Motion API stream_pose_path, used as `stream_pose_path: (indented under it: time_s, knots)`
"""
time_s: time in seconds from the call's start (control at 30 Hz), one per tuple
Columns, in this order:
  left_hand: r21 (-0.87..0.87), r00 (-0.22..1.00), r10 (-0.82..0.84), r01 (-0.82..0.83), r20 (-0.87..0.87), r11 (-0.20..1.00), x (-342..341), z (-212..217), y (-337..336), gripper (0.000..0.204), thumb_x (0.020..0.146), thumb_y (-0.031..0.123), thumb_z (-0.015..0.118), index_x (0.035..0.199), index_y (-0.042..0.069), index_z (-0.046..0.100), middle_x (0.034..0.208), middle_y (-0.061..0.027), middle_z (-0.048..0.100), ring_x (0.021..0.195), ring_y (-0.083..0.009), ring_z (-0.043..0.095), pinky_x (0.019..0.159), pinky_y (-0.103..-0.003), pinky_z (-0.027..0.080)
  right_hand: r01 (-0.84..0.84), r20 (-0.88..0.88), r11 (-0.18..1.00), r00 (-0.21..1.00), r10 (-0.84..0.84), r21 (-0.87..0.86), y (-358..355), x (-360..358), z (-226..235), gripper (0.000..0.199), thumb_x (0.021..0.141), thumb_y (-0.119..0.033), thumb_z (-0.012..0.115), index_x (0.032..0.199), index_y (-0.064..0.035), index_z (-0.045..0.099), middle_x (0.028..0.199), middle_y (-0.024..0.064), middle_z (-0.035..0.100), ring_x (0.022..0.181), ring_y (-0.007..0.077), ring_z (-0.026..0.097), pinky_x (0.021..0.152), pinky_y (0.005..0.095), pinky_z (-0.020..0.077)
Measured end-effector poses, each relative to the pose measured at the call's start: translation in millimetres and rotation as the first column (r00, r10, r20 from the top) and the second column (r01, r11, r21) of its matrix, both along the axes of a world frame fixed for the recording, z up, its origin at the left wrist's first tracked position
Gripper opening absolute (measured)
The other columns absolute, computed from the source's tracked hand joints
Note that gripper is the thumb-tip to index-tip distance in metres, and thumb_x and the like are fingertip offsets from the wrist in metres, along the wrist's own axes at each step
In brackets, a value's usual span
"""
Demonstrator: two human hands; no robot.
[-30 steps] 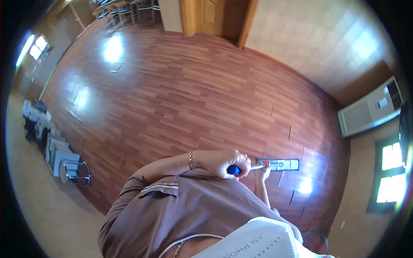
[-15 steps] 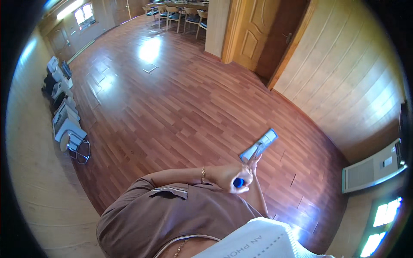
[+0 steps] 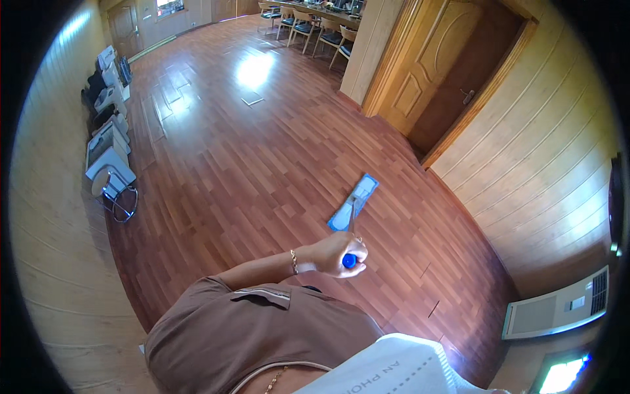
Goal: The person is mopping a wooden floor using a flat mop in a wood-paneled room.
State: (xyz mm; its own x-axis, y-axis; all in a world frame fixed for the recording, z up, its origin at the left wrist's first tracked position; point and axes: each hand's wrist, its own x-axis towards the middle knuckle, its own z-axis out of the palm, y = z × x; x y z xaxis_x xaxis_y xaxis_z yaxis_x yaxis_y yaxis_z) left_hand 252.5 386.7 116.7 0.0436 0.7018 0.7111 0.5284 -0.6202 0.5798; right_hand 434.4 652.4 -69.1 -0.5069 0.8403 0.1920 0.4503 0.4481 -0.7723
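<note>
At the left, a light panelled wall [image 3: 59,197] runs from near to far, with a row of white and dark items [image 3: 108,134] standing along its base. At the near end of this row is a stool [image 3: 122,197] with a tubular metal frame. The wood-pattern floor [image 3: 230,171] extends to the right and carries bright reflections at the far left. The left forearm, fitted with a gold-coloured bracelet [image 3: 294,261], leads right from a brown sleeve [image 3: 190,305]. Far beyond it, chairs [image 3: 306,27] with dark seats line a tabletop [image 3: 318,13]. The left hand [image 3: 335,255] is clenched around the mop handle [image 3: 349,261] at its blue upper end. The right hand cannot be made out; its grip cannot be determined. The flat, blue-edged mop head [image 3: 355,201] lies on the floor just beyond the left hand, angled toward the far right. Farther right are a brown panelled door [image 3: 426,72], a white floor-standing air unit [image 3: 558,305] and, at the near right, a bright window [image 3: 563,375].
</note>
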Motion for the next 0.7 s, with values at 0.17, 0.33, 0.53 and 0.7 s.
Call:
stream_pose_path:
  time_s: [0.17, 0.33, 0.53, 0.7]
  knots:
    - [0.043, 0.998, 0.045, -0.046, 0.037, 0.998, -31.3, 2.4, 0.5, 0.028, 0.073, 0.002, 0.071, 0.063, 0.005, 0.046, 0.06, -0.0091, 0.05, 0.055, -0.0272, 0.05, 0.053, -0.037, 0.038, -0.008, 0.029, 1.0, 1.0, 0.008, 0.012, -6.0, 10.0, -2.9, 0.068, 0.079, -0.002, 0.064, 0.14, -0.0095, 0.036, 0.123, 0.0152, 0.056, 0.105, 0.0279, 0.059, 0.087, 0.0363, 0.0475]
    - [0.004, 0.998, 0.055, -0.056, 0.021, 0.998, -48.7, -1.1, 12.0, 0.028, 0.073, 0.003, 0.072, 0.063, 0.004, 0.046, 0.06, -0.0088, 0.05, 0.055, -0.0269, 0.05, 0.054, -0.037, 0.038, -0.007, 0.057, 1.0, 0.998, 0.006, 0.019, -7.3, 20.2, -14.4, 0.067, 0.079, -0.003, 0.064, 0.14, -0.0092, 0.036, 0.123, 0.0154, 0.056, 0.106, 0.0279, 0.059, 0.087, 0.0365, 0.0475]
    - [-0.057, 0.999, 0.037, -0.035, 0.036, 0.998, -56.5, -10.3, 28.0, 0.025, 0.073, 0.004, 0.071, 0.062, 0.005, 0.049, 0.06, -0.0095, 0.053, 0.058, -0.0282, 0.053, 0.057, -0.036, 0.041, -0.019, 0.087, 0.999, 0.996, 0.016, 0.034, 4.5, 25.0, -28.1, 0.066, 0.079, -0.003, 0.065, 0.139, -0.0088, 0.037, 0.123, 0.0157, 0.056, 0.106, 0.028, 0.059, 0.088, 0.0367, 0.0474]
    - [-0.081, 0.998, 0.03, -0.025, 0.055, 0.996, -71.6, -21.5, 45.6, 0.026, 0.073, 0.004, 0.071, 0.062, 0.005, 0.048, 0.06, -0.0094, 0.053, 0.057, -0.0275, 0.052, 0.062, -0.035, 0.041, -0.038, 0.118, 0.998, 0.993, 0.031, 0.056, 21.9, 28.7, -38.8, 0.066, 0.079, -0.003, 0.065, 0.139, -0.0085, 0.038, 0.123, 0.0159, 0.057, 0.106, 0.028, 0.059, 0.088, 0.0369, 0.0474]
